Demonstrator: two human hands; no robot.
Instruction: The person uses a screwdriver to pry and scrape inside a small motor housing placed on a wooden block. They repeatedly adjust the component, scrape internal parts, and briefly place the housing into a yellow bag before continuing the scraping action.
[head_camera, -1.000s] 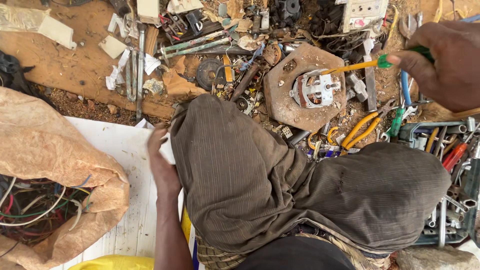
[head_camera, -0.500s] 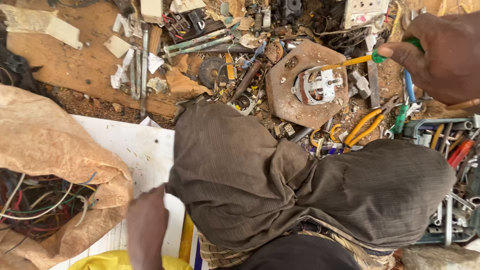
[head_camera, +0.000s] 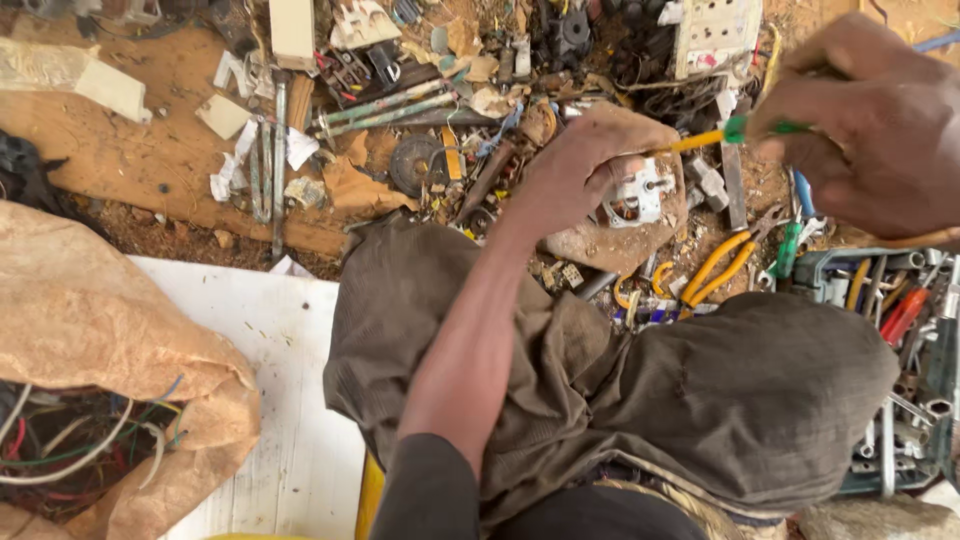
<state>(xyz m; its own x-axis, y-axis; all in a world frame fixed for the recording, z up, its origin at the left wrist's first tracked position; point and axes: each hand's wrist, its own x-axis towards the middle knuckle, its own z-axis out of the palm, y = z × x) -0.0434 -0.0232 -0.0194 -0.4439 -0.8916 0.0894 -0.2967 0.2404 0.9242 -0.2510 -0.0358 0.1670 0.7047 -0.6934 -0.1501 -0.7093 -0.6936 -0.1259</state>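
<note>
White socket insert (head_camera: 638, 196) pinned on rusty plate (head_camera: 640, 235) by left hand (head_camera: 570, 175), fingers clenched; right hand (head_camera: 860, 125) grips screwdriver (head_camera: 722, 134). Risk: tip slips, jabbing fingers.

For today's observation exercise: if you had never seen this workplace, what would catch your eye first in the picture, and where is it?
At upper centre, the left hand steadies a small white electrical part on a flat stone, while the right hand at upper right points a yellow-shafted, green-handled screwdriver at it. All around lies a dense litter of scrap and tools, including yellow-handled pliers just right of the stone. At lower left, an open brown sack holds tangled wires.
</note>
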